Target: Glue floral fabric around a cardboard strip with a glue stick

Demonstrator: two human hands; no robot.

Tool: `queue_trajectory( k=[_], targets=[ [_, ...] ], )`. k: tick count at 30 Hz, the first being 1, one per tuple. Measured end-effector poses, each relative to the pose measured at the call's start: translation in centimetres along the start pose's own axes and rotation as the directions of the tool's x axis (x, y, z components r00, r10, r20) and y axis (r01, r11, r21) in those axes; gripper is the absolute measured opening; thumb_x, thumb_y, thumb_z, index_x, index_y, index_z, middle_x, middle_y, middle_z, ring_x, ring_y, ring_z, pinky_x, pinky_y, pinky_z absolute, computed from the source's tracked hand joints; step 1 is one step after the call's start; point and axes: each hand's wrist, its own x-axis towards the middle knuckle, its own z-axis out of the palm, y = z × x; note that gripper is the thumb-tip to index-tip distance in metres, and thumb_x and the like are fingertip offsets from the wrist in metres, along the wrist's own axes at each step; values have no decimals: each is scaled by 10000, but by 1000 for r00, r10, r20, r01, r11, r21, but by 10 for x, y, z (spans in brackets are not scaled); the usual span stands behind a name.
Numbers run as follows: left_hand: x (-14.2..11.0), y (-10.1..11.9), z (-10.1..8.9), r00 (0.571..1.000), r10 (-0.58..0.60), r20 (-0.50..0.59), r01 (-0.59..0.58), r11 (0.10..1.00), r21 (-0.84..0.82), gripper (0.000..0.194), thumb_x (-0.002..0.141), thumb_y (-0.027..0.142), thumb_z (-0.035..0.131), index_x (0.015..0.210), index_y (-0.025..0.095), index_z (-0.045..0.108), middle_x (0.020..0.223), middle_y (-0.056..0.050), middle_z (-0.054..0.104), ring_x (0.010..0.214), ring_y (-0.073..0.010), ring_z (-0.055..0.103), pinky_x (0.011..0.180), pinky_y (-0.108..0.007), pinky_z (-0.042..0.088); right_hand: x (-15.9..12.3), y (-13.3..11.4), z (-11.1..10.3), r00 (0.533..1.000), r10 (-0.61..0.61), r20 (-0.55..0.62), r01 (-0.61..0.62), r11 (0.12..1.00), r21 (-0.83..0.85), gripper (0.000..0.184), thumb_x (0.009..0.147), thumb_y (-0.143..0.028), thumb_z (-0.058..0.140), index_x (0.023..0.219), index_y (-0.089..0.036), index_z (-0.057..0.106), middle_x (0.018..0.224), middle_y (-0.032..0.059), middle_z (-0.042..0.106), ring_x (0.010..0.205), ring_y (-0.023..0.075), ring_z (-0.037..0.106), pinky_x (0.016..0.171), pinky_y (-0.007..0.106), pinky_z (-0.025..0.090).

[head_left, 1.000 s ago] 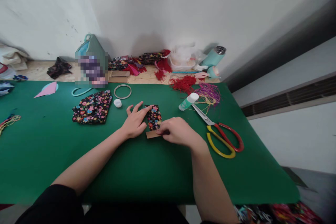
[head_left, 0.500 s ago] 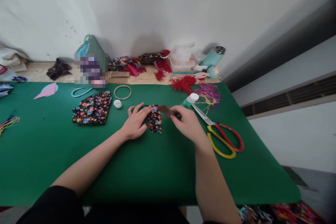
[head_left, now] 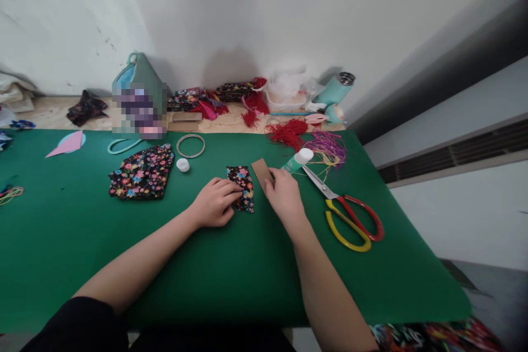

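A small piece of black floral fabric point(head_left: 244, 181) lies flat on the green mat. My left hand point(head_left: 216, 201) rests over its left edge, fingers loosely bent and the fingertips on the cloth, not wrapped around it. Just right of the fabric, a brown cardboard strip point(head_left: 259, 171) is gripped by my right hand point(head_left: 282, 192), tilted and close to the mat. The strip's lower end is hidden behind my fingers. A glue stick point(head_left: 297, 160) with a white top lies beyond that hand. Large scissors point(head_left: 330, 192) with red and yellow handles lie to its right, blades partly apart.
At left sit folded floral fabric point(head_left: 142, 173), a small white cap point(head_left: 183, 165) and metal rings point(head_left: 190, 146). Red tassels point(head_left: 286, 133) and purple threads point(head_left: 328, 148) lie at the back right. A pouch point(head_left: 144, 82) and a turquoise bottle point(head_left: 338, 88) stand along the wall.
My left hand has drawn down along the fabric, its fingers less spread, uncovering the upper part. My right hand has shifted slightly left and lower; the cardboard strip now shows more of its broad face.
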Motion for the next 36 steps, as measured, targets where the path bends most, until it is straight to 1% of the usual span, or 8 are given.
queue_trajectory(
  k=[9,14,19,23,26,31,34,36],
  targets=[
    [0,2,-3,999,24,22,-24,1000,0,527,722,189,481,1247,165,520,1248,-117,559,1168,-263,481,950,-431,372,-3,-7,-5,999,4,33,-1,996,-87,285,810,-137,477,1068,-128,598,944,138,609,831,236,611,731,346,481],
    [0,3,-5,993,92,69,-92,996,3,456,736,203,486,1183,186,576,1204,-96,590,1121,-264,497,928,-432,382,-3,-6,-6,1000,-20,16,22,993,-117,272,813,-144,481,1053,-168,608,934,112,621,780,211,612,652,311,470],
    [2,6,-8,988,95,125,-96,995,4,413,746,216,485,1139,169,602,1196,-97,592,1070,-261,515,920,-420,384,-5,-13,-12,1000,20,19,-14,968,-252,223,802,-179,546,1008,-213,625,920,93,643,771,224,610,508,286,403],
    [3,7,-12,974,126,187,-130,991,9,474,734,250,485,1184,130,571,1234,-120,564,1048,-263,524,923,-410,386,-5,-19,-16,999,-24,-32,14,954,-300,231,793,-196,573,1018,-217,620,912,102,652,822,245,601,506,286,409],
    [3,7,-17,958,157,238,-163,987,9,560,702,282,500,1241,137,533,1283,-125,529,1085,-287,500,930,-427,378,-4,-23,-20,1000,19,18,-15,976,-218,260,807,-236,565,1061,-202,609,973,103,658,890,269,607,564,320,466],
    [3,6,-25,942,169,291,-175,984,-5,600,675,333,525,1248,157,532,1277,-128,516,1110,-306,464,961,-450,344,-4,-27,-18,998,38,44,-41,996,80,243,817,-244,532,1041,-192,613,1016,88,655,929,247,618,731,380,517],
    [4,9,-28,943,161,290,-175,984,22,610,673,347,527,1250,149,529,1240,-142,511,1192,-328,397,987,-455,316,-3,-25,-11,1000,4,25,-12,946,323,233,789,-228,548,1003,-173,622,961,90,654,851,214,635,764,385,530],
    [4,10,-28,938,163,307,-184,982,40,620,678,351,520,1254,122,522,1146,-156,534,1189,-334,398,961,-447,337,-2,-23,-4,999,0,36,-18,865,501,252,765,-228,571,1005,-166,618,932,89,647,829,197,640,751,365,547]
  ],
)
